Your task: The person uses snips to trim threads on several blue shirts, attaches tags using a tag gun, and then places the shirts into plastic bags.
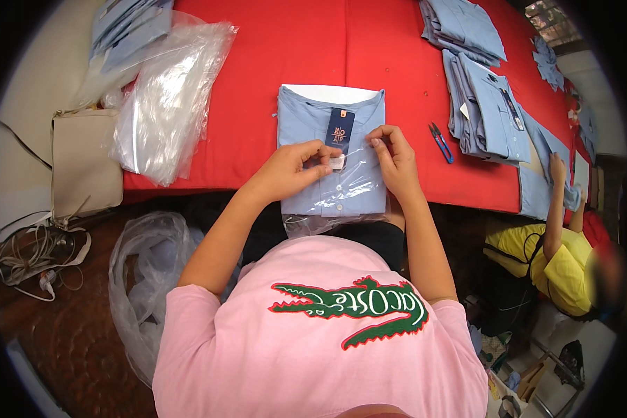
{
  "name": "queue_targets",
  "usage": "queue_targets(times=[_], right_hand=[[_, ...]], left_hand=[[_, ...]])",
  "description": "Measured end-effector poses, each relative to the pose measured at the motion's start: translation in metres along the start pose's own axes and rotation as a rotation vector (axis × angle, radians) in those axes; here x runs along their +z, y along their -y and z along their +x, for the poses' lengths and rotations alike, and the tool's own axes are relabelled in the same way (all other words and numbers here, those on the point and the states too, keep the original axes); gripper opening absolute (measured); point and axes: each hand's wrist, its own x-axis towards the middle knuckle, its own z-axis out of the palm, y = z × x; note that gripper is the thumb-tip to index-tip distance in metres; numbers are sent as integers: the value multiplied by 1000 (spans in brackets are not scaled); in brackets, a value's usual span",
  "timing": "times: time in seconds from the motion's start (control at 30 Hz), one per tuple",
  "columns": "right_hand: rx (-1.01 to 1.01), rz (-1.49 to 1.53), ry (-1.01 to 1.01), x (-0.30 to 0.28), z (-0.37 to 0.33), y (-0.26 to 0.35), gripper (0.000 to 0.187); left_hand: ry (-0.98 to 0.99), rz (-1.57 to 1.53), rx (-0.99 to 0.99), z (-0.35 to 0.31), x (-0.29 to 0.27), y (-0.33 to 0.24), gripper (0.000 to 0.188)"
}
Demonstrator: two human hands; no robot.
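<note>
In front of me at the table's near edge lies a folded light-blue shirt (366, 191) in a clear plastic bag (306, 224). A dark navy hang tag (339, 125) with an orange top lies on its front, above white buttons. My left hand (296, 167) is curled over the left side of the shirt. Its thumb and forefinger are closed about a small white sticker (338, 162) at the tag's lower end. My right hand (397, 157) is at the shirt's right edge, thumb and forefinger pinched together. What lies between those fingertips is too small to make out.
Blue-handled thread snips (441, 143) lie on the red-covered table (279, 42). Folded blue shirts (491, 111) are stacked at right, with a co-worker in yellow (571, 268) handling cloth beyond. Clear bags (167, 97) and a beige bag (83, 167) are at left. Cables (42, 247) hang below.
</note>
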Motion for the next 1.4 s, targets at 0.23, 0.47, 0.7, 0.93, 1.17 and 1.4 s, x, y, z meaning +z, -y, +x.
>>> queue_targets(times=[0.23,0.47,0.7,0.93,1.17,1.4], right_hand=[[40,-16,-75,-2,8,-9,8],[206,110,-34,-14,12,-7,15],[-361,-407,46,-28,41,6,6],[-65,-450,111,-25,78,26,16],[262,-121,424,-2,107,23,17],[254,-185,790,4,115,28,22]], left_hand=[[24,-78,-274,17,-18,-18,15],[0,260,-296,-15,-44,-20,15],[-174,747,204,-10,-56,6,17],[-245,892,110,33,-71,12,17],[-137,627,202,15,-60,-17,20],[-258,468,113,12,-61,-14,19]])
